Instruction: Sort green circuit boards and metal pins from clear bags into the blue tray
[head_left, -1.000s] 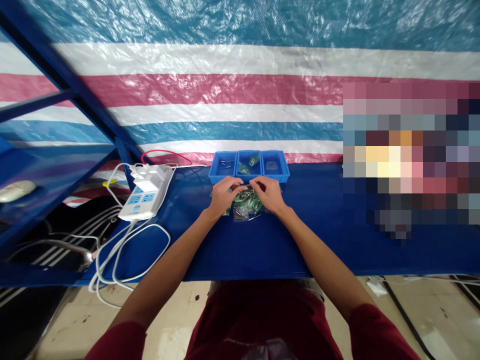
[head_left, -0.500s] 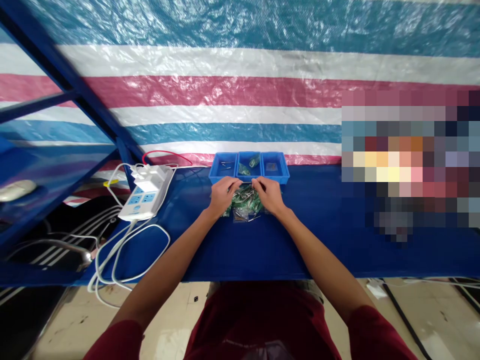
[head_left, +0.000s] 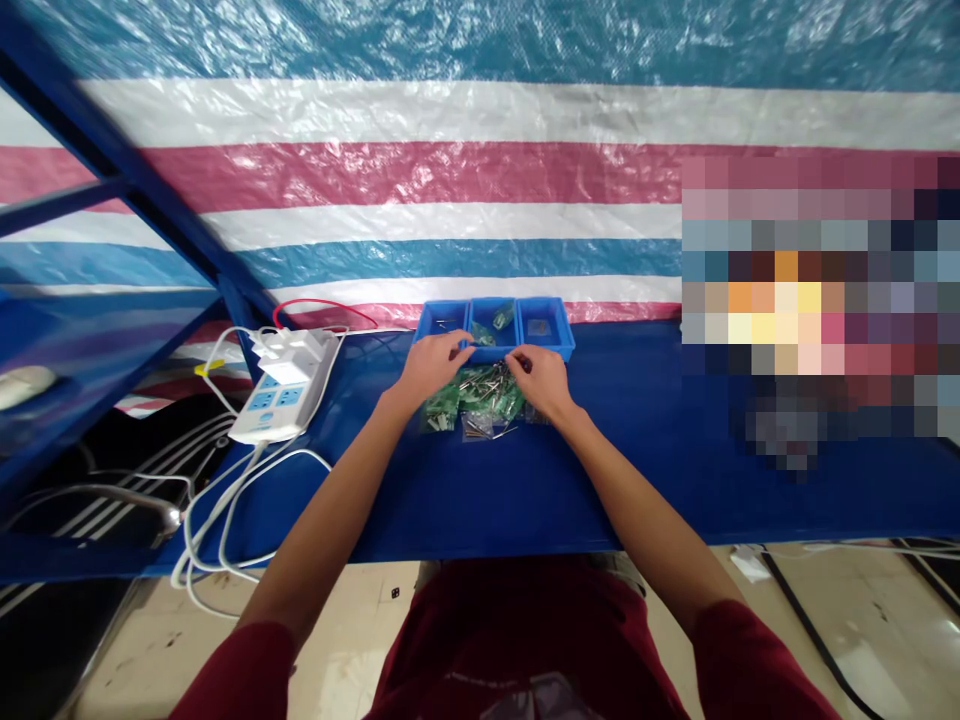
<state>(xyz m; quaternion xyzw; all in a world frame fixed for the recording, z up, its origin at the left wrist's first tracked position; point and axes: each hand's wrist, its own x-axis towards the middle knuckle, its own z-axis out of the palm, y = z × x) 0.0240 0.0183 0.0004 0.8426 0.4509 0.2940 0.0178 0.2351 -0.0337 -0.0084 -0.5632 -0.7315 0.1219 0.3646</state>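
Note:
Small green-tinted plastic bags (head_left: 441, 405) and loose thin metal pieces (head_left: 487, 383) lie heaped on the blue table. My left hand (head_left: 436, 362) is over the front of the left compartment of a blue three-part bin (head_left: 491, 353); its thumb and fingers are apart and nothing shows between them. At the heap's upper right, my right hand (head_left: 541, 380) is closed in a pinch; what its fingertips hold is too small to make out. Below the heap's middle lies a clear bag (head_left: 477, 426) of small parts. Thin metal pieces lie in the left compartment, green bags in the middle one.
On the left stands a white power strip (head_left: 277, 390) with plugged-in adapters and looped white cables (head_left: 225, 520). A blue metal frame (head_left: 169, 205) rises beside it. Striped plastic sheeting (head_left: 450, 180) hangs behind the table (head_left: 480, 500). The far right is pixelated.
My hands have parted. The left has moved left and up toward the left compartment and opened; the thin metal piece between both hands no longer shows there. The right stays pinched near the heap.

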